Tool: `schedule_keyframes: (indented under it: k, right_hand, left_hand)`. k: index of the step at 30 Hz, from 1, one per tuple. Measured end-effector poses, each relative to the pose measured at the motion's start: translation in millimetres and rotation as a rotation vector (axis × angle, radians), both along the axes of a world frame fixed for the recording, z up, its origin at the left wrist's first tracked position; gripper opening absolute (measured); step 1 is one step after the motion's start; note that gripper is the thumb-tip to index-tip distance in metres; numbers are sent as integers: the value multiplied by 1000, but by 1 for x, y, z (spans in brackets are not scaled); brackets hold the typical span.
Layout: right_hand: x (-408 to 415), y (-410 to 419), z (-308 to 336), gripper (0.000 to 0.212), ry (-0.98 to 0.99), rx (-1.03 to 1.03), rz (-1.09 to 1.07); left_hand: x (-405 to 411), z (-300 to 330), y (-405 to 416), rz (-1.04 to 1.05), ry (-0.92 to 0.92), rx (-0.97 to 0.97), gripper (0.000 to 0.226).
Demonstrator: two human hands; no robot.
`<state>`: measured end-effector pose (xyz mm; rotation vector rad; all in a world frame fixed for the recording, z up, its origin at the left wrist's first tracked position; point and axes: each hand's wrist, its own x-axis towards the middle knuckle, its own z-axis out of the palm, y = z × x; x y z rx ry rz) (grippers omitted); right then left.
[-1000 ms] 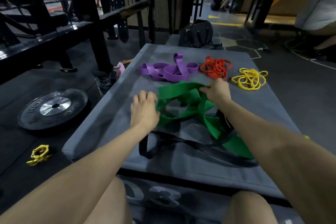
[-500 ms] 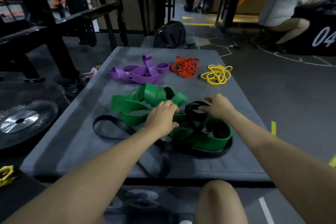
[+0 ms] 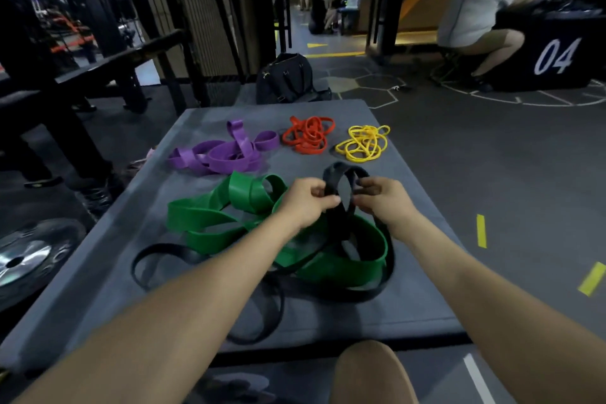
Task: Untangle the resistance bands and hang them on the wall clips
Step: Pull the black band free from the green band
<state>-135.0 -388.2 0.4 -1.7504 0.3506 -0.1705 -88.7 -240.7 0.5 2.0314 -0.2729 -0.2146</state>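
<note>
A wide green band (image 3: 210, 216) and a black band (image 3: 157, 256) lie tangled together on the grey mat (image 3: 410, 289). My left hand (image 3: 305, 203) and my right hand (image 3: 383, 200) each pinch one side of a raised loop of the black band, lifted above the green one. Farther back on the mat lie a purple band (image 3: 226, 154), a red band (image 3: 308, 134) and a yellow band (image 3: 364, 143), each in its own heap. No wall clips are in view.
A black bag (image 3: 285, 79) stands beyond the mat's far edge. A weight plate (image 3: 26, 259) lies on the floor at left beside a dark bench frame (image 3: 98, 75). A person (image 3: 478, 16) crouches by a black box marked 04 (image 3: 554, 56) at right.
Both hands left the green band and took hold of the black band, then lifted a loop of it. The view has shifted right and up.
</note>
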Motion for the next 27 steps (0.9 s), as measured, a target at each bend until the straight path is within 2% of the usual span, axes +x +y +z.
schedule_keyframes:
  k: [3, 6, 10, 12, 15, 17, 19, 22, 25, 27]
  right_hand:
    - [-12, -2, 20, 18, -53, 282, 66]
    - [-26, -6, 38, 14, -98, 445, 113]
    - [-36, -15, 52, 9, -111, 429, -54]
    - [-40, -19, 54, 15, -94, 424, -171]
    - [-48, -23, 58, 14, -56, 366, -190]
    - [-53, -26, 58, 17, -51, 312, -206]
    - [-58, -28, 58, 22, -35, 236, -190]
    - [-65, -16, 54, 21, 27, 115, -79]
    - [-69, 8, 44, 42, 102, -5, -2]
    - [-70, 23, 35, 43, 112, -82, 34]
  left_hand:
    - [1, 24, -11, -94, -14, -117, 24]
    - [-3, 36, -20, -145, -39, -162, 25]
    - [-25, 43, -39, -254, -56, -230, 35]
    - [-38, 45, -48, -329, -59, -233, 31]
    - [-45, 47, -43, -346, -73, -223, 28]
    - [-45, 40, -20, -306, -116, -186, 17]
    - [-43, 23, 13, -260, -174, -28, 21]
    - [-51, -5, 67, -264, -179, 392, 25]
    - [-63, -19, 109, -333, -172, 758, 55]
    - [-70, -22, 128, -414, -174, 967, 73]
